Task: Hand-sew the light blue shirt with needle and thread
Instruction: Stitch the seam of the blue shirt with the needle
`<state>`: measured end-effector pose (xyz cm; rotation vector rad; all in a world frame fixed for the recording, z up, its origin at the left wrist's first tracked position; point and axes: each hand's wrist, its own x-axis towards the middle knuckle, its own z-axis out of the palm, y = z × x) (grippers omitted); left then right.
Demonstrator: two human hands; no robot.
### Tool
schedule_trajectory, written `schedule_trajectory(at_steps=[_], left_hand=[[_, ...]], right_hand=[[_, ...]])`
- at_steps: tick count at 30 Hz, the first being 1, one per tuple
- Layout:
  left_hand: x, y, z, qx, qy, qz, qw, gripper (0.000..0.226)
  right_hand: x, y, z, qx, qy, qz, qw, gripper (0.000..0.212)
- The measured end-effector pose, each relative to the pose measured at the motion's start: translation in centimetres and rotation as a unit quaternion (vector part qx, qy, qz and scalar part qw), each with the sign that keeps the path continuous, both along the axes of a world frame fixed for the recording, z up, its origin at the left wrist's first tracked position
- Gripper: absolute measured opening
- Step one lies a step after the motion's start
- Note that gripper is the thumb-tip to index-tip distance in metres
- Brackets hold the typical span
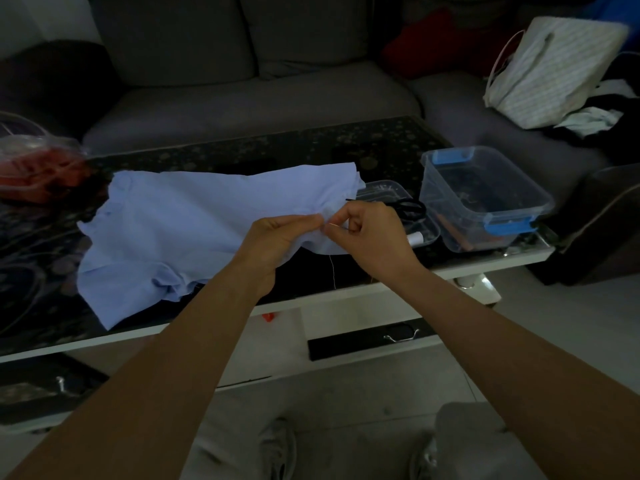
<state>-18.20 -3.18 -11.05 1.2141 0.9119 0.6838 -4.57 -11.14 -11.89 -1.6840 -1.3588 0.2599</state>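
One crumpled soft shirt; left hand pinches fold, right hand pinches thin needle.

Light blue shirt: thin matt cloth, softly creased. Needle: seen only as a fine metallic glint. Table top: dark, glossy and glass-like, reflections noted. Table frame: recorded as smooth and white. Storage box: clear glossy plastic, fitted with opaque blue plastic clips. Sofa: grey matt upholstery cloth.
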Motion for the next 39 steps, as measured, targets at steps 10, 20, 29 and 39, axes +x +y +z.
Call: schedule_trajectory(at_steps=[10, 20, 29, 39], left_hand=[[-0.1, 0.0, 0.1, 0.019, -0.001, 0.002, 1.0, 0.011], [-0.3, -0.5, 0.2, 0.063, 0.031, -0.03, 0.997, 0.017], [-0.4, -0.9, 0.4, 0.163, 0.094, -0.076, 0.979, 0.011], [-0.4, -0.6, 0.3, 0.222, 0.134, -0.06, 0.964, 0.014]], right_hand=[[0.3, -2.0, 1.1, -0.201, -0.014, 0.272, 0.941, 0.01], [2.4, -1.1, 1.1, -0.042, 0.047, 0.098, 0.993, 0.015], [2.5, -0.5, 0.2, -0.08, 0.026, 0.103, 0.991, 0.01], [2.7, -0.4, 0.1, -0.095, 0.039, 0.069, 0.992, 0.012]])
